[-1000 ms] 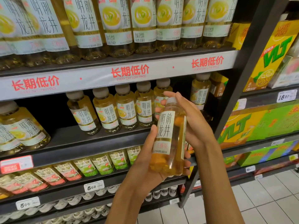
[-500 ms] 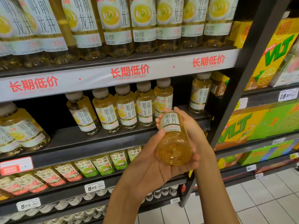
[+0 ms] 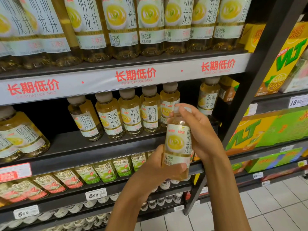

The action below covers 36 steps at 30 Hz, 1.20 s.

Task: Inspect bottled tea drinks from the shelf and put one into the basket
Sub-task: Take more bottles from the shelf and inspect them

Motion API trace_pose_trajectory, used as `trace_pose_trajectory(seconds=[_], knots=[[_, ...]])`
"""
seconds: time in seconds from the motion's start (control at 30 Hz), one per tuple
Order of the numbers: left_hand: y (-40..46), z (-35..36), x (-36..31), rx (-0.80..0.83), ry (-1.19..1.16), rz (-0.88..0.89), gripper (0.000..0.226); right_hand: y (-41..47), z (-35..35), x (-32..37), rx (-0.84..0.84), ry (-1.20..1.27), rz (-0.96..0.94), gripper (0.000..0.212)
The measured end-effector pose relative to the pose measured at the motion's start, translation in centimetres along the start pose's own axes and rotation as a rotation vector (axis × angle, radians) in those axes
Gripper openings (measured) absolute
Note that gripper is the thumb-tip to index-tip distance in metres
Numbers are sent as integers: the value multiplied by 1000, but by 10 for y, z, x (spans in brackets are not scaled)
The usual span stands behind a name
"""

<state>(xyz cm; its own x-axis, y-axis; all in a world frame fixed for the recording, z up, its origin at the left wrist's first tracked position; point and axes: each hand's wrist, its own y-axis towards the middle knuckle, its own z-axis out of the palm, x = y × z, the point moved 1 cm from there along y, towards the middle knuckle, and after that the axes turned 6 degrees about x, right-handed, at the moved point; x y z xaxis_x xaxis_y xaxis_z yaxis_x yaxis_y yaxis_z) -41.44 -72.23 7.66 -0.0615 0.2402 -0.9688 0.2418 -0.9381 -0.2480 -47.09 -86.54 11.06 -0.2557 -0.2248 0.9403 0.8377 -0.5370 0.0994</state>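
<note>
A small bottle of yellow tea (image 3: 177,142) with a pale label stands upright in front of the middle shelf, held by both hands. My left hand (image 3: 156,169) grips its lower part from the left, thumb across the label's bottom. From the right, my right hand (image 3: 198,130) wraps the upper part, fingers curled over the cap. Several matching bottles (image 3: 130,114) stand in a row on the middle shelf (image 3: 103,147) behind. No basket is in view.
Bigger bottles of the same tea (image 3: 150,25) fill the top shelf. Green and pink labelled bottles (image 3: 103,172) lie on the shelf below, with price tags (image 3: 95,194). Yellow and green drink cartons (image 3: 273,129) fill the right bay past a dark upright post (image 3: 250,90). Tiled floor (image 3: 266,210) lower right.
The bottle was tipped with its bottom toward me half a second ago; it is now upright again with the cup picture on the label facing me. Both hands stayed on it.
</note>
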Motion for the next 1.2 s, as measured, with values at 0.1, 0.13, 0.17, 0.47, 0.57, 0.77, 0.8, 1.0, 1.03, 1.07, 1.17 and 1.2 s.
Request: trace_pose_trajectory(seconds=[0.1,0.13,0.17,0.47,0.57,0.77,0.8,1.0,1.03,1.07,1.17,1.2], knots=[[1,-8,-1,79,-69,35,86,-4,1,10,68,88,-106,33],[1,-8,-2,103,-83,39,92,-6,2,12,100,150,-137,29],[1,-7,-2,121,-80,40,97,-7,3,14,132,216,-163,28],[0,-3,-12,-100,18,185,57,-13,2,30,86,-173,-125,42],[-2,-3,-14,-129,77,215,58,-12,3,28,29,-108,-167,37],[-6,-3,-15,1,88,237,61,-17,4,34,202,254,-271,29],[-6,-1,-16,-10,110,252,58,-18,4,35,227,258,-295,31],[-3,8,-19,-267,186,400,57,-20,3,34,30,17,-284,26],[-2,7,-18,-328,223,410,62,-20,2,33,13,-20,-247,27],[-1,5,-17,-386,265,417,65,-20,1,32,11,-39,-219,27],[-2,2,-15,-438,341,433,69,-22,0,30,53,43,-254,20],[-2,2,-14,-429,354,442,69,-22,-1,29,71,78,-281,16]])
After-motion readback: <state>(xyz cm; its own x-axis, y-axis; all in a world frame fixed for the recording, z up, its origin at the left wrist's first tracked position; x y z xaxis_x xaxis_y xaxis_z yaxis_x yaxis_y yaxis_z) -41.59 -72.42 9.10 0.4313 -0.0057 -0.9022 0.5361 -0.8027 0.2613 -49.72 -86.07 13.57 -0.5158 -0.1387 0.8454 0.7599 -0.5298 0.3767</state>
